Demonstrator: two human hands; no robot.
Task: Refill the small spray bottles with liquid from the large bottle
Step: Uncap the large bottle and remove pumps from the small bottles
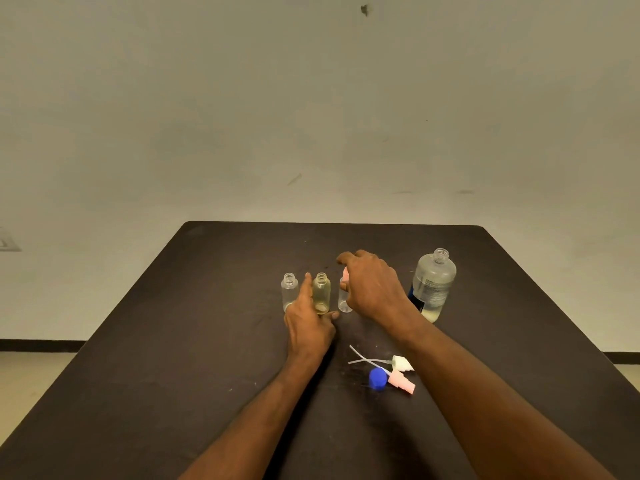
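Note:
Three small clear bottles stand in a row mid-table. The left bottle [289, 292] and the middle bottle [321, 292] have open necks. My left hand [309, 323] holds the middle one, forefinger up its left side and thumb near its base. My right hand [372, 287] grips the pink spray top of the right bottle [344, 302], hiding most of it. The large clear bottle [433, 284], uncapped with a little liquid at the bottom, stands to the right, behind my right wrist.
Near the front of the dark table [173, 341] lie a blue cap [377, 378], a pink spray head [401, 382] and a white spray head [402, 363] with thin dip tubes. A plain wall rises behind the table.

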